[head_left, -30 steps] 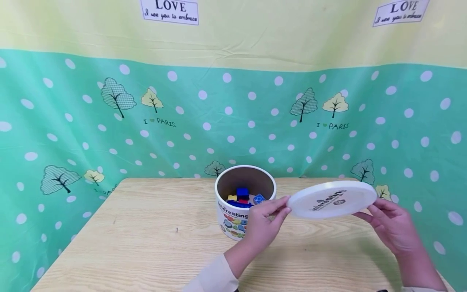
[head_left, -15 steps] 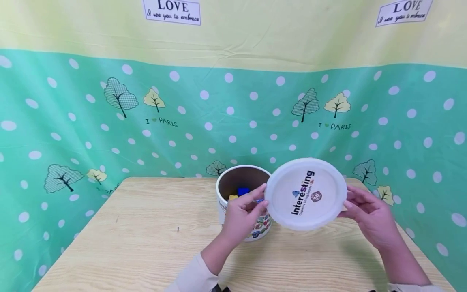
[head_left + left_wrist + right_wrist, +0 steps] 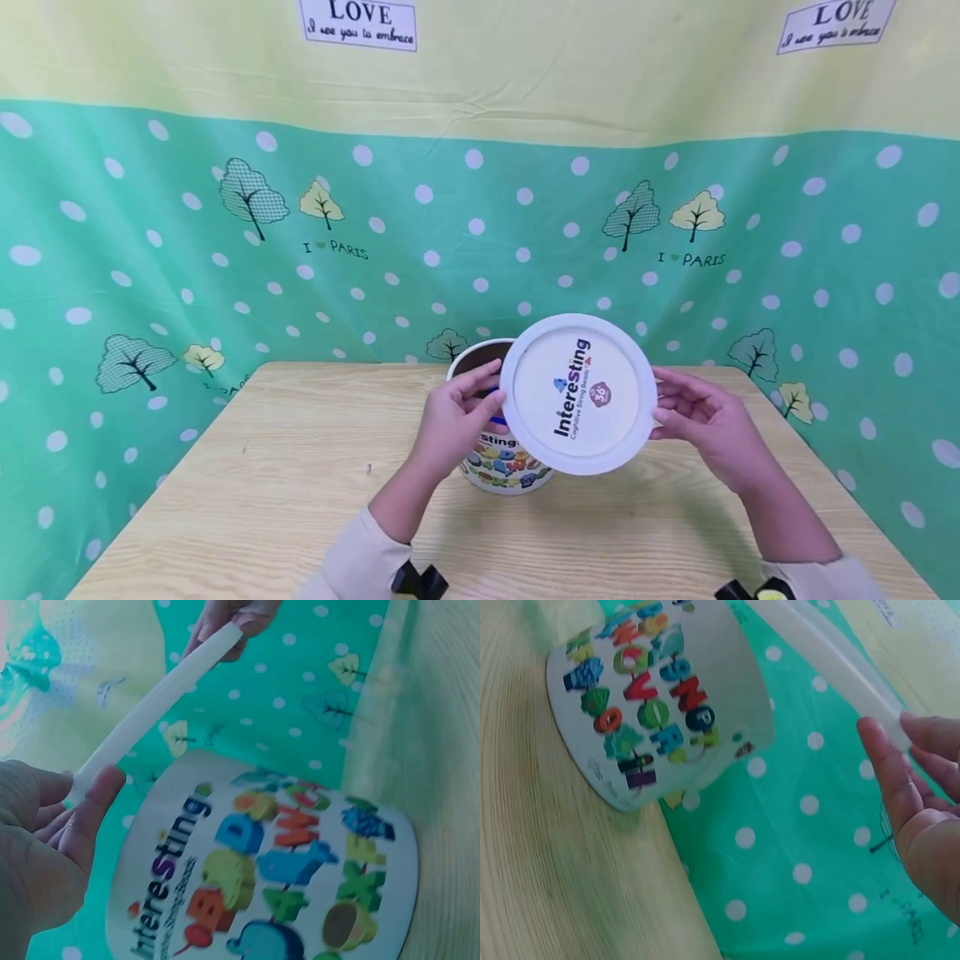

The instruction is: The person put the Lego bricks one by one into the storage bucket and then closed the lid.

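Note:
A round white lid (image 3: 577, 396) printed "Interesting" is held up in the air, tilted so its top faces me. My left hand (image 3: 453, 421) pinches its left edge between thumb and fingers. On the opposite edge my right hand (image 3: 712, 425) pinches it the same way. Behind and below the lid stands a white bucket (image 3: 510, 467) with colourful letters and pictures, upright and uncovered. The lid and left hand hide much of its mouth; a bit of blue shows inside. In the left wrist view the lid (image 3: 157, 709) appears edge-on above the bucket (image 3: 262, 862).
The bucket stands toward the back of a light wooden table (image 3: 300, 483). A green and yellow patterned cloth (image 3: 390, 217) hangs behind the table and along its sides. Black pieces (image 3: 420, 581) sit at the wrists.
Both hands have carried the lid leftward, from right of the bucket to partly in front of it. The lid has tipped from nearly flat to facing me. The bucket has stayed in place.

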Available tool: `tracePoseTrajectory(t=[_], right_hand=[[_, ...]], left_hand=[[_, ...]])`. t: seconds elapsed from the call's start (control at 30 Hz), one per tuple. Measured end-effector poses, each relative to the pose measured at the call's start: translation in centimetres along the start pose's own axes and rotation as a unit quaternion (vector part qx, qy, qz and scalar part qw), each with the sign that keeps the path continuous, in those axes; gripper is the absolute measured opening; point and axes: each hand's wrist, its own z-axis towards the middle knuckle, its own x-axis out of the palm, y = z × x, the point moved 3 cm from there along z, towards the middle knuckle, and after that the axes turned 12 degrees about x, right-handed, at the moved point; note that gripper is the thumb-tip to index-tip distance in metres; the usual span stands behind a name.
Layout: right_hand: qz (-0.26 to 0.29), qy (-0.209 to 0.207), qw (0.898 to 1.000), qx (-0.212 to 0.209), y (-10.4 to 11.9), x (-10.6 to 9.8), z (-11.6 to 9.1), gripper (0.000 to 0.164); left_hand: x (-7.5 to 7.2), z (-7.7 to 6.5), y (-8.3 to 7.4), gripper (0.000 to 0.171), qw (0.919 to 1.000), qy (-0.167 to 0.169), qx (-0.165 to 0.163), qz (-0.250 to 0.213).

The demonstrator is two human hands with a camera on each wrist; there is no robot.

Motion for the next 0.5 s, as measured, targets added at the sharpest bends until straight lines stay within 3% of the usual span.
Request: tracePoseTrajectory(t=[0.23,0.5], right_hand=[[-0.027,0.029,0.999,0.034,0.0,1.7,1.2,0.059],[-0.053,0.026,0.997,0.044,0.4,3.2,2.2,0.063]], left_hand=[[-2.3,-0.1,0.1,0.036,0.999,-0.021,-0.039,-0.007],[-4.3,-0.4,0.4,0.038,0.9969,-0.046,-0.063,-0.012]])
